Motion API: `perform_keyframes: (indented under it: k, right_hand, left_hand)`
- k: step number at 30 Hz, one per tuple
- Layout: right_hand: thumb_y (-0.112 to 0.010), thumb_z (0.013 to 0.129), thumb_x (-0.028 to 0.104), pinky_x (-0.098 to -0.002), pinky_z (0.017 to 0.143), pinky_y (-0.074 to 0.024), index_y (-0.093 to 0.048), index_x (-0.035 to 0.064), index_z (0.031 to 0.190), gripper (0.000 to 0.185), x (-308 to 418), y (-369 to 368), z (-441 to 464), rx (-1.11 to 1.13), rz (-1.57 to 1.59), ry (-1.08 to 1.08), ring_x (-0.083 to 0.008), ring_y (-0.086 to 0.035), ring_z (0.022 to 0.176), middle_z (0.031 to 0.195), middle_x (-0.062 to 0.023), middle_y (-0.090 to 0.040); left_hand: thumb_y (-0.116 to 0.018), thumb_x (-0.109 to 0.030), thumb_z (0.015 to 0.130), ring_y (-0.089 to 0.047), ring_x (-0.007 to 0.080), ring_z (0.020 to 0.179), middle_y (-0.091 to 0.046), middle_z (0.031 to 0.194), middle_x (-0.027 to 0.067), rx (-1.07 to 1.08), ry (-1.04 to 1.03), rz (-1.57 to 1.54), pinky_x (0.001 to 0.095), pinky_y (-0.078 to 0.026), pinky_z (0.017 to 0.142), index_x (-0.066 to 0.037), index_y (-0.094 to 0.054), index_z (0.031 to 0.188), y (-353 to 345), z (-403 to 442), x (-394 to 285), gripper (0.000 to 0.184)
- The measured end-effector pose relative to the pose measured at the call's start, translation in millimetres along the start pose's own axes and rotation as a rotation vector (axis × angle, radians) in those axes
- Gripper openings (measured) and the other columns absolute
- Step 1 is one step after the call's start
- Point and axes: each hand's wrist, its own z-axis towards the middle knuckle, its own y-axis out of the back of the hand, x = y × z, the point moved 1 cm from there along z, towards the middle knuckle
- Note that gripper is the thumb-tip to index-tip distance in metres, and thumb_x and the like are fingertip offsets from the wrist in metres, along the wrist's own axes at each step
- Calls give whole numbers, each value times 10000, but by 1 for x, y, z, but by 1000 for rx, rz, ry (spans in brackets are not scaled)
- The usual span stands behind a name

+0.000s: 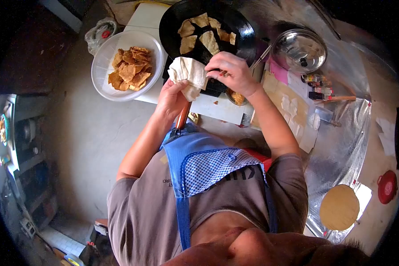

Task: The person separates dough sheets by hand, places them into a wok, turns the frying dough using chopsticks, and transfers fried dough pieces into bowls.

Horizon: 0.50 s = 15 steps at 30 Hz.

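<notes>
A stack of pale, thin dough sheets (pixel 187 74) is held up in front of the black pan (pixel 172 26). My left hand (pixel 172 99) is closed on the lower left of these sheets. Beside their right edge, my right hand (pixel 232 73) has its fingers drawn together; whether it grips a sheet is too small to tell. Several flat pieces (pixel 209 42) lie apart from each other inside the pan. Left of the pan, a white plastic basket (pixel 100 66) holds a heap of browned crisp pieces (pixel 130 68).
A steel bowl (pixel 299 48) is right of the pan, with small bottles (pixel 317 84) below it. A small bowl (pixel 237 97) sits under my right wrist. The pan's wooden handle (pixel 183 116) points toward my body. Pale sheets (pixel 289 106) lie on a board at right.
</notes>
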Motion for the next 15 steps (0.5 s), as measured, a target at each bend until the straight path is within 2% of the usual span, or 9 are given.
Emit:
perform_keyframes:
  k: [3,5,6,7,10,15]
  right_hand:
    - [-741,727,103,-285,654,-493,-655,53,923,220,0,-19,-2,11,-57,-45,-181,-596,769,910,-50,-617]
    - [-740,735,108,-272,659,-493,-651,48,969,258,2,-26,0,-74,-17,-293,-145,-599,788,932,-33,-621]
    - [-737,740,102,-241,622,-468,-650,41,988,269,0,-27,1,-87,59,-331,-103,-559,721,924,-20,-621]
    - [-737,740,102,-241,622,-468,-650,41,988,269,-1,-26,2,-87,59,-330,-103,-559,721,924,-20,-621]
    - [-733,738,76,-207,558,-397,-650,34,974,254,-3,-21,5,-19,122,-387,-81,-434,603,865,-15,-605]
    - [-729,745,74,-211,568,-403,-643,43,966,239,-3,-16,8,19,125,-413,-82,-470,636,827,-12,-584]
  left_hand:
    - [-550,48,840,-534,270,1140,-539,1232,117,15,7,-1,454,-414,1006,-36,-453,1260,-3,0,1,440]
    - [-556,40,842,-535,267,1139,-539,1232,114,13,11,2,454,-416,1004,-36,-455,1258,-3,-2,-1,434]
    - [-557,33,846,-533,264,1142,-539,1232,113,17,22,5,448,-413,1006,-35,-455,1259,-4,-3,-2,431]
    - [-558,27,849,-530,261,1146,-539,1233,111,21,34,8,442,-411,1009,-33,-455,1259,-4,-4,-3,427]
    - [-567,4,857,-522,258,1156,-536,1237,110,61,15,36,434,-400,1018,-30,-447,1265,-5,-6,-5,426]
    - [-548,-70,895,-518,258,1160,-527,1247,117,87,-6,64,434,-393,1019,-28,-432,1276,-7,-4,-7,400]
